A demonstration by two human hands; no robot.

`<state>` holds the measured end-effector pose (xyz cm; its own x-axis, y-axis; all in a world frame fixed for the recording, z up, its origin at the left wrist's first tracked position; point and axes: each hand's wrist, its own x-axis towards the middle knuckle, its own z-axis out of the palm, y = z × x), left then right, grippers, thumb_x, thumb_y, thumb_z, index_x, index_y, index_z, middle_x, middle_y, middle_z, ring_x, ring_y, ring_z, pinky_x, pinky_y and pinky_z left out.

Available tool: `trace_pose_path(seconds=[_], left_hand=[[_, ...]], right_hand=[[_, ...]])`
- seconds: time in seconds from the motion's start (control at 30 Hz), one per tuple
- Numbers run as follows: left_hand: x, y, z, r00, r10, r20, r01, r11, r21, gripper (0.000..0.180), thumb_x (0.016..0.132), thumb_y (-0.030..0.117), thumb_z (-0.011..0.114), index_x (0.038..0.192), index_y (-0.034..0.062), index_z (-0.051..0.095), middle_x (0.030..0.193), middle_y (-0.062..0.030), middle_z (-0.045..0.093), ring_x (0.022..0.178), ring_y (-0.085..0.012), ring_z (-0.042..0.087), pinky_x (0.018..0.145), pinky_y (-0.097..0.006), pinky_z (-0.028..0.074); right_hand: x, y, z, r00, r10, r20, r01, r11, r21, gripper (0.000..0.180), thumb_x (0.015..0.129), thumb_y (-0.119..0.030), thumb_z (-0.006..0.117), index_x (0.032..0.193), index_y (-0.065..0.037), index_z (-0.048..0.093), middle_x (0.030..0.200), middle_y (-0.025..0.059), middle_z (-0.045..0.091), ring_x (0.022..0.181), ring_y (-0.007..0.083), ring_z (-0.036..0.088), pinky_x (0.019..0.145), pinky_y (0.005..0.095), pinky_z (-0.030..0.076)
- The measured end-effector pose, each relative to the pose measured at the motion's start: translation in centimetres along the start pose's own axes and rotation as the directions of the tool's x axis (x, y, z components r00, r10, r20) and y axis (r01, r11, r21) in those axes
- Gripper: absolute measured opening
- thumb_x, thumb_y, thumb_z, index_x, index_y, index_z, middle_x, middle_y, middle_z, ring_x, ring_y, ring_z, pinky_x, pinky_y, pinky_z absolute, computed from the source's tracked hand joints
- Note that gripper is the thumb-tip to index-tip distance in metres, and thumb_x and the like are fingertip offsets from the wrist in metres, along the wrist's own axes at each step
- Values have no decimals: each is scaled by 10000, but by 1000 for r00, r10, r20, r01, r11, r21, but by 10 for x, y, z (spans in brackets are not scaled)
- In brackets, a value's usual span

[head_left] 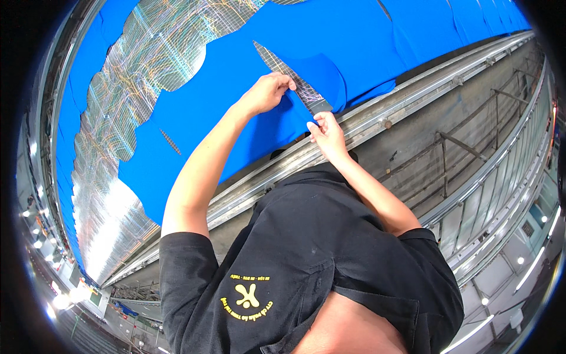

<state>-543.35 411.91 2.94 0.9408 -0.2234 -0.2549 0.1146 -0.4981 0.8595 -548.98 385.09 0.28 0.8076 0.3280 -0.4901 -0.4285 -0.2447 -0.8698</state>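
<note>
We see the left hand (268, 93) at about twelve o'clock of centre, its forearm stretched up from seven o'clock, fingers curled together and pinching an edge of the blue fabric (236, 100). Just beside it at one o'clock, the right hand (327, 134) has thumb and fingertips closed on the same narrow flap. The fabric lies flat across a shiny mesh table (135, 88), bounded by a metal rail (413, 94) running toward two o'clock.

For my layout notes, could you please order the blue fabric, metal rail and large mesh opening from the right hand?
1. blue fabric: pinched by the right hand.
2. metal rail: just beside it, right.
3. large mesh opening: far upper left.
</note>
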Motion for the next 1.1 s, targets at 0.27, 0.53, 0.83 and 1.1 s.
trace_pose_path(seconds=[0.27,0.53,0.83,1.1], left_hand=[[-2,-1,-9,974,123,190,-195,882,429,154,896,91,732,1049,78,742,1110,-129,627,1118,-326,633,939,-439,546],[29,8,-12,960,130,248,-247,810,532,168,882,214,802,969,98,718,1124,-109,595,1137,-323,623,957,-454,535],[-8,5,15,907,89,-411,94,910,405,455,930,274,768,1334,98,655,1351,-152,608,1297,-363,572,1076,-486,492],[-54,17,116,956,-15,-293,221,694,686,875,1023,652,475,1648,55,341,1720,-227,279,1615,-385,200,1306,-563,129]], right_hand=[[0,4,3,992,-122,-25,110,953,-283,180,963,-167,779,1070,-34,718,900,95,695,759,164,671,686,322,548],[9,-3,-9,976,-204,-70,161,905,-393,175,980,-185,771,1006,-15,736,873,54,676,729,108,604,676,293,518],[21,-6,-12,998,30,-64,-50,933,-356,173,959,-182,766,990,-14,740,827,106,747,721,156,678,696,329,540],[29,6,-28,999,-47,7,47,943,-330,189,971,-206,764,1016,-23,737,850,81,756,761,146,694,719,330,557]])
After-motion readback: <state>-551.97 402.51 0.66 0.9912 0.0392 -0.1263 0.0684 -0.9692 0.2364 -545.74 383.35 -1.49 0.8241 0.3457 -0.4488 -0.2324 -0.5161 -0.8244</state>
